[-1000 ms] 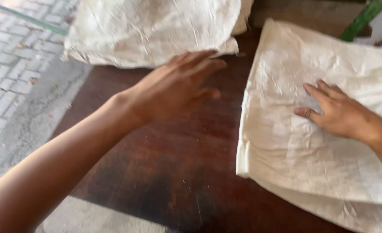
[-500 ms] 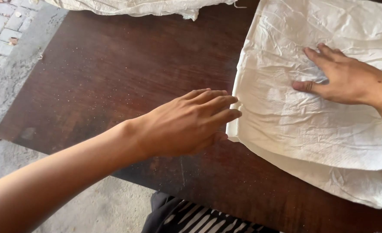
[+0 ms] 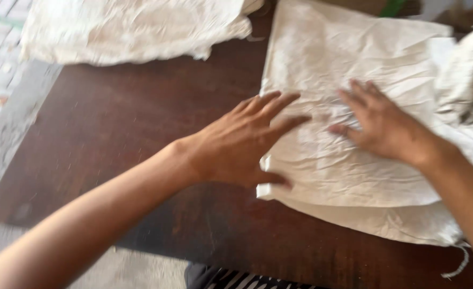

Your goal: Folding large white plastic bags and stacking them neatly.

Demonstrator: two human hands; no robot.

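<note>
the left hand [image 3: 236, 147], off the cloth half a second ago, now lands flat and unclenched on the white sack [image 3: 354, 80] beside the right hand [image 3: 381, 126] (also flat, grasping nothing) on the dark desk [image 3: 118, 134].

Only packaging here is sacks, no labels, signs or screens anywhere. Taking the dark brown desk [image 3: 113, 134] as the landmark: one flat off-white woven sack [image 3: 354, 69] lies on its right half, rectangular, creased, its near corner hanging close to the desk's front edge. A second crumpled off-white sack [image 3: 129, 27] sits along the desk's far left edge. Something whitish and bunched [image 3: 469, 75] at the far right is too blurred to call.
</note>
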